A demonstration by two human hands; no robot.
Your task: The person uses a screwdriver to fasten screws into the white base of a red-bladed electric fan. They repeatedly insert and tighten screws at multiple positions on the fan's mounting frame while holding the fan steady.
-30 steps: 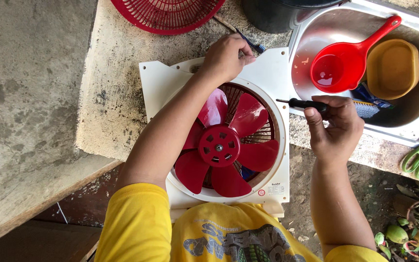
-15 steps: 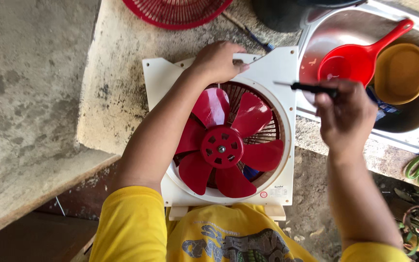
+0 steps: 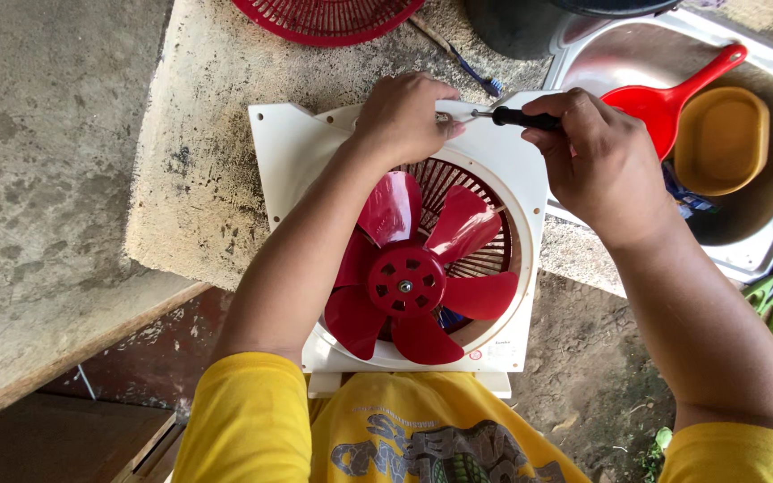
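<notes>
Work looks partway: grille (image 3: 328,16) lies off at top, blades (image 3: 413,268) still on the fan (image 3: 512,179) mid-frame, left hand (image 3: 402,116) clamping its frame, right hand (image 3: 597,161) gripping a screwdriver (image 3: 516,116) at a top screw.

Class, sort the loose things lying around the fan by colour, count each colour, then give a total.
Red: 2, the round grille and the scoop.
Yellow: 1, the tub.
Black: 2, the screwdriver in the right hand and the bucket.
Total: 5

Rough grey concrete slab (image 3: 64,179) in daylight, steel sink (image 3: 762,241) at right, bare dirt ground (image 3: 583,394) below
</notes>
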